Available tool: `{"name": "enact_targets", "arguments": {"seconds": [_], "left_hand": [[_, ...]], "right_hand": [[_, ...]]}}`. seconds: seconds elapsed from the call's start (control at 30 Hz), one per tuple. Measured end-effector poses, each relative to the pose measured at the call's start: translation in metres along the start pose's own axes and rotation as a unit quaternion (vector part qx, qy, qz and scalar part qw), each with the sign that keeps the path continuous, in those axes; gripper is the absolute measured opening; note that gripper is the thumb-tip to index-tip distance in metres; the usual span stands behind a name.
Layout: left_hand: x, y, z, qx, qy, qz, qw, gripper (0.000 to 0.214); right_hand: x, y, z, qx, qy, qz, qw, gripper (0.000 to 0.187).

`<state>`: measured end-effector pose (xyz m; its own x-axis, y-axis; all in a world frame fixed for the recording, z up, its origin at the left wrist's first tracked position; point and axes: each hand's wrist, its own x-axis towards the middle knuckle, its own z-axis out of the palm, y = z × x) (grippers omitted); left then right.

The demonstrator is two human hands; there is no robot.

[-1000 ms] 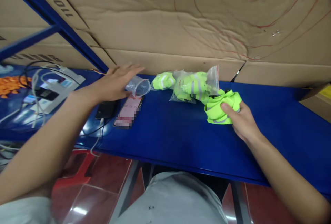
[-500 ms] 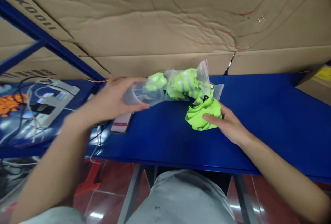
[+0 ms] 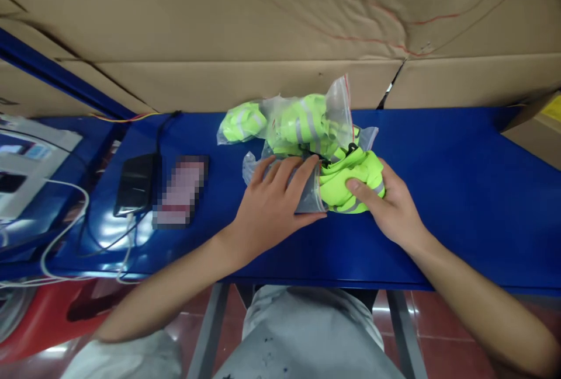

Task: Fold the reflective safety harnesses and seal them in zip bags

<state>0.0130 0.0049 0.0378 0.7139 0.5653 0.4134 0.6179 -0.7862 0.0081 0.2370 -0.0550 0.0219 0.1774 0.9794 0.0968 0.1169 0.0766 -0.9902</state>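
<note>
A folded neon-yellow reflective vest (image 3: 357, 183) with grey stripes is gripped by my right hand (image 3: 392, 204), thumb on top. My left hand (image 3: 274, 204) is closed on a clear zip bag (image 3: 312, 195), thumb below and fingers above. The bag's mouth meets the left side of the folded vest; whether any cloth is inside it I cannot tell. Just behind both hands lie bagged yellow vests (image 3: 304, 122), and another bagged vest (image 3: 243, 122) sits to their left.
The blue table (image 3: 442, 192) runs up to a cardboard wall (image 3: 245, 28). At left are a pixelated phone (image 3: 182, 189), a black adapter (image 3: 135, 183), white cables (image 3: 70, 224) and a grey-white panel (image 3: 33, 163). A cardboard box (image 3: 537, 134) stands at the far right.
My left hand has brought the clear bag rightward and nearer, up against the folded vest. My right hand keeps its hold on the vest. The view has shifted slightly.
</note>
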Motion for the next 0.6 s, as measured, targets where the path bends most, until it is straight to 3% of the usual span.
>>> {"name": "enact_targets", "arguments": {"seconds": [0.23,0.43,0.6], "left_hand": [[0.0,0.01,-0.002,0.046,-0.035,0.041,0.998,0.081],[-0.004,0.014,0.009,0.014,0.022,0.031,0.999,0.084],[-0.012,0.008,0.016,0.002,0.026,0.033,0.999,0.08]], "right_hand": [[0.0,-0.002,-0.007,-0.062,0.008,-0.021,0.998,0.027],[-0.002,0.003,0.003,-0.043,0.009,-0.001,0.999,0.032],[-0.009,0.018,0.01,-0.016,0.024,0.029,0.999,0.036]]}}
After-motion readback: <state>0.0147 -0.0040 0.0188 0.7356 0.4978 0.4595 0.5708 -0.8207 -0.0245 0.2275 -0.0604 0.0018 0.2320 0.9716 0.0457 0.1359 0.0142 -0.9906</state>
